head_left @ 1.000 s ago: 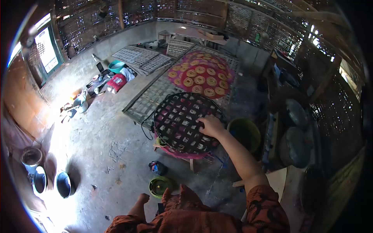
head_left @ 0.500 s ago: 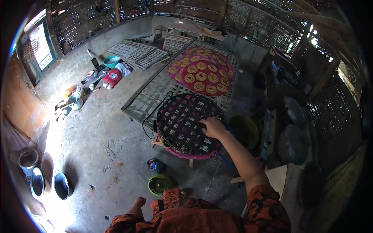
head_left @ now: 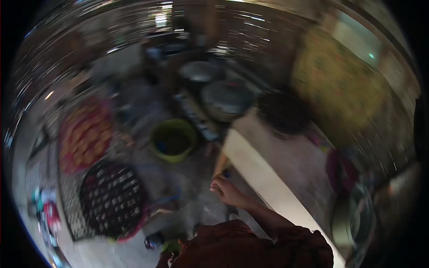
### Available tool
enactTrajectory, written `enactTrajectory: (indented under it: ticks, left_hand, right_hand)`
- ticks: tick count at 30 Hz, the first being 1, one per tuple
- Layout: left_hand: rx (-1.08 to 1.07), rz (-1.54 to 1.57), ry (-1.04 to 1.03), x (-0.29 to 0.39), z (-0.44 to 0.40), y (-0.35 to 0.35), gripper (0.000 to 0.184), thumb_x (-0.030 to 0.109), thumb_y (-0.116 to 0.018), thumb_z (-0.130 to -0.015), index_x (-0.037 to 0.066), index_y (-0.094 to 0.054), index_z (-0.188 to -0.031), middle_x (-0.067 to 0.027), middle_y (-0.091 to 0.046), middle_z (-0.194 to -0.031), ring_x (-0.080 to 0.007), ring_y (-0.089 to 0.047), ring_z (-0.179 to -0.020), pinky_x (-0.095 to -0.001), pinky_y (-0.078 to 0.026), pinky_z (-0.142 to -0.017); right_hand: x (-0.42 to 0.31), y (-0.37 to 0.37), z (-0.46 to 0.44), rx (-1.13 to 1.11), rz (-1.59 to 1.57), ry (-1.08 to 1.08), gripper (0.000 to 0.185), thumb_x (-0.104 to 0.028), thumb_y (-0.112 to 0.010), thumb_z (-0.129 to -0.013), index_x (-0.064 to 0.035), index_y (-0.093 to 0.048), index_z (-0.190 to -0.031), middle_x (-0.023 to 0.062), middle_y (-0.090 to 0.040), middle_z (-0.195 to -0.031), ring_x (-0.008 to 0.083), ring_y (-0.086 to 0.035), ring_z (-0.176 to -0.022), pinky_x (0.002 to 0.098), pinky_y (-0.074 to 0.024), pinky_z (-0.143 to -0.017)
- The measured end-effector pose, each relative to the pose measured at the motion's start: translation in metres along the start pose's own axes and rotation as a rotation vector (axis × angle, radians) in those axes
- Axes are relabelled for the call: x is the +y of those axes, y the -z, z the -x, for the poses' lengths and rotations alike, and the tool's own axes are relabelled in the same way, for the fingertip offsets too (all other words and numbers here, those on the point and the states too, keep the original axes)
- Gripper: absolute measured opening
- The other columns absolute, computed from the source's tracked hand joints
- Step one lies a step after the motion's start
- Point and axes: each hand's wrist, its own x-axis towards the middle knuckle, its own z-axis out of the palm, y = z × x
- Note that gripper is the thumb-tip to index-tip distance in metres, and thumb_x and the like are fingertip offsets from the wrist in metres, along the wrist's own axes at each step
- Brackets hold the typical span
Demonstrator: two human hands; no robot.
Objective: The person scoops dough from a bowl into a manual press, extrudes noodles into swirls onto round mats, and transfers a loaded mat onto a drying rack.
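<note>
My right hand [head_left: 225,189] is raised over the floor beside a pale wooden table edge, with its fingers curled loosely inward. Nothing shows in it, though motion softens the outline. Low at the bottom edge, my left hand [head_left: 165,258] is dark and partly cut off, so its fingers cannot be made out. To the left lies the round, dark woven tray [head_left: 114,198], apart from both hands, with pink cloth showing under its rim. Beyond it, a red-pink cloth [head_left: 87,134] bears several round yellowish coils.
A green basin [head_left: 173,140] stands on the floor ahead. Behind it are large lidded pots [head_left: 228,98]. The pale table [head_left: 268,178] runs along my right, with a dark round object [head_left: 283,111] on its far part. A tub [head_left: 357,214] stands at far right.
The view has swung right, so the tray and the coil-covered cloth now appear at left. My right hand has come off the tray and is in the air near the table.
</note>
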Motion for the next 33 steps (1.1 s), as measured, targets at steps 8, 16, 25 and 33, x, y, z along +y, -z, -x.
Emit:
enactTrajectory:
  ticks: [8, 16, 25, 33]
  left_hand:
    - [0.542, 0.22, -0.549, 0.255, -0.053, 0.188, 0.023, 0.024, -0.051, -0.091, 0.007, -0.065, -0.096, -0.0145, -0.065, -0.088, -0.032, -0.063, -0.083, -0.0414, -0.048, -0.074]
    - [0.565, 0.229, -1.393, 0.722, 0.075, 0.321, 0.015, 0.013, -0.054, -0.089, 0.001, -0.063, -0.095, -0.0171, -0.063, -0.094, -0.0339, -0.059, -0.091, -0.0398, -0.046, -0.082]
    - [0.353, -0.397, -2.004, 1.049, 0.031, 0.138, 0.023, 0.014, -0.062, -0.079, 0.002, -0.063, -0.099, -0.0168, -0.063, -0.1, -0.0338, -0.058, -0.099, -0.0427, -0.047, -0.085]
    - [0.074, -0.303, -2.006, 1.117, 0.063, 0.162, 0.02, 0.009, -0.062, -0.077, 0.002, -0.061, -0.096, -0.0214, -0.064, -0.082, -0.037, -0.063, -0.082, -0.0476, -0.047, -0.072]
  right_hand:
    - [0.153, 0.264, 0.224, 0.904, 0.706, -0.731, 0.037, -0.027, -0.065, -0.082, -0.0016, -0.06, -0.108, 0.0212, -0.061, -0.104, 0.0374, -0.058, -0.101, 0.0434, -0.0458, -0.087]
    - [0.263, 0.426, 0.421, 1.002, 1.006, -1.58, 0.063, -0.028, -0.071, -0.079, 0.0021, -0.043, -0.126, 0.0245, -0.054, -0.115, 0.0429, -0.055, -0.105, 0.0479, -0.0448, -0.09]
    - [0.205, 0.453, 0.392, 1.427, 0.69, -1.355, 0.053, -0.029, -0.066, -0.084, 0.0054, -0.05, -0.121, 0.027, -0.057, -0.112, 0.0413, -0.057, -0.103, 0.0458, -0.0475, -0.085]
    - [0.07, 0.454, 0.349, 1.786, 0.131, -0.632, 0.048, -0.021, -0.064, -0.088, 0.0061, -0.048, -0.125, 0.0133, -0.06, -0.109, 0.0174, -0.054, -0.102, 0.0304, -0.0412, -0.09]
